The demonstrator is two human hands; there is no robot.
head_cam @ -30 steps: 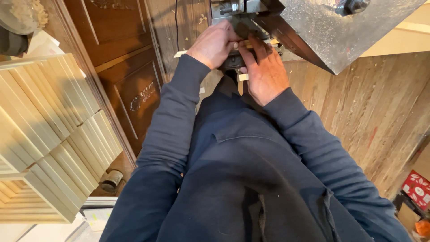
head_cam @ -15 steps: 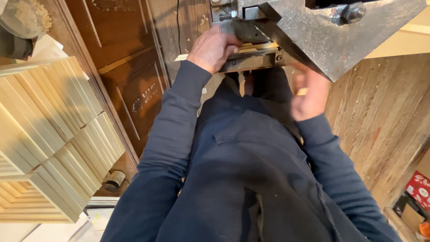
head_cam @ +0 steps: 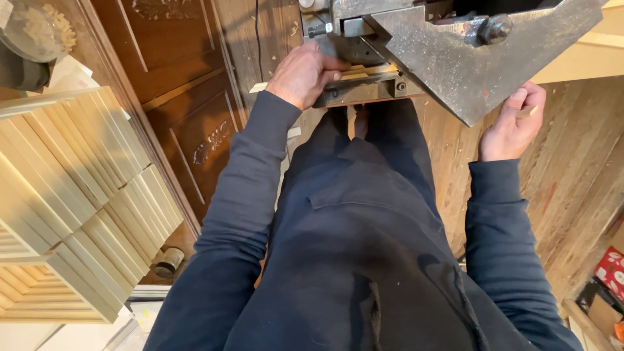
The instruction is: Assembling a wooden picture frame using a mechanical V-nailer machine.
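My left hand (head_cam: 304, 75) is closed over a pale wooden strip (head_cam: 259, 87) that lies across the front of a grey metal machine table (head_cam: 455, 65). One end of the strip sticks out to the left of my knuckles; the rest runs under the hand and along a dark metal bar (head_cam: 361, 91). My right hand (head_cam: 509, 123) is off to the right, below the table's slanted edge. It pinches a small pale piece of wood (head_cam: 528, 112) between thumb and fingers. Dark blue sleeves and clothing fill the middle of the view.
A stack of pale wooden mouldings (head_cam: 71, 195) stands at the left. Beside it is a dark carved wooden door panel (head_cam: 188, 97). The floor (head_cam: 572, 175) is worn wooden planks. A red box (head_cam: 611, 270) sits at the lower right, and a small can (head_cam: 168, 261) lies by the stack.
My right hand has left the strip at the machine and swung out to the right, carrying a small piece of wood. My left hand stays on the strip.
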